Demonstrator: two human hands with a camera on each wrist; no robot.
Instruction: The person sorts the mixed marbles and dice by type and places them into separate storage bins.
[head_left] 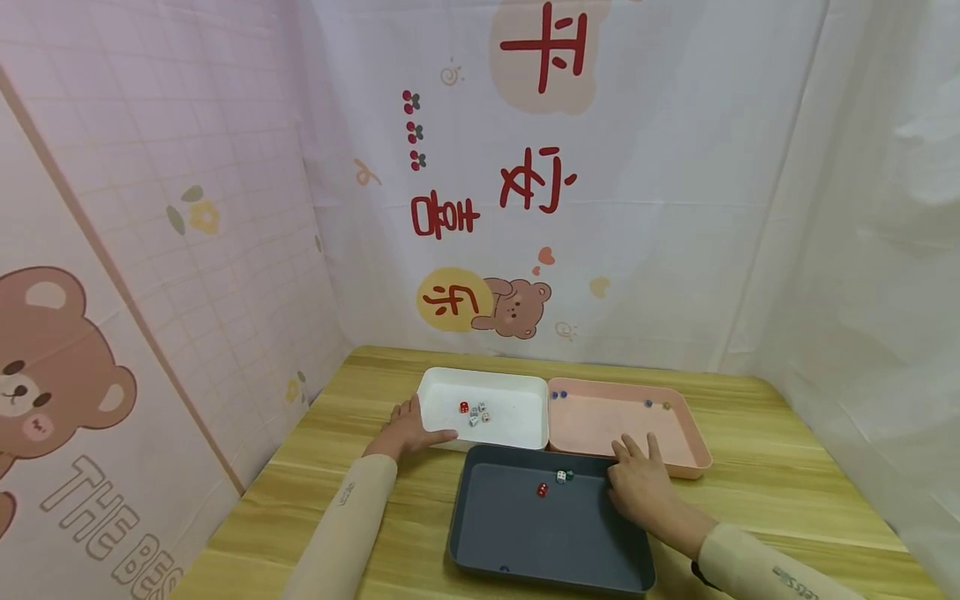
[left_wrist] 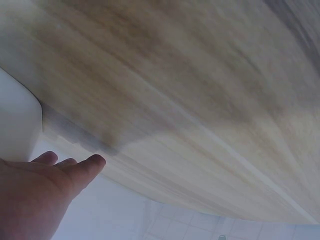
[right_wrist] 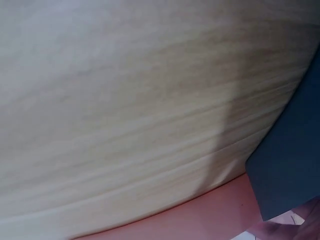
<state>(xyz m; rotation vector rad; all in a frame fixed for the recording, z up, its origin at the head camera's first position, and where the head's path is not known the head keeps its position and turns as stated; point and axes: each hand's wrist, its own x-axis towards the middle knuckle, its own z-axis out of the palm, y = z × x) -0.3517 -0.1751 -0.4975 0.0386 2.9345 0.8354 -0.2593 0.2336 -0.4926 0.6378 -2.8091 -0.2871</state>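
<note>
My left hand (head_left: pixel 408 431) is at the front left corner of a white tray (head_left: pixel 525 442), fingers along its outer left side and thumb stretched by the front rim. In that tray lie a red die (head_left: pixel 463 407) and several white dice (head_left: pixel 473 422). My right hand (head_left: pixel 647 492) is at the far right corner of a dark grey tray (head_left: pixel 547 542), its fingers extended toward the pink tray (head_left: pixel 600 425). Inside the grey tray are a red die (head_left: pixel 542 490), a white die (head_left: pixel 561 477) and a small dark green piece (head_left: pixel 570 475). Neither hand visibly holds anything.
Small blue pieces (head_left: pixel 564 394) and a yellowish one (head_left: pixel 667 406) lie along the pink tray's far side. Another small dark piece (head_left: pixel 504 569) lies near the grey tray's front wall. The wooden table (head_left: pixel 780 467) ends at printed curtains (head_left: pixel 637 250).
</note>
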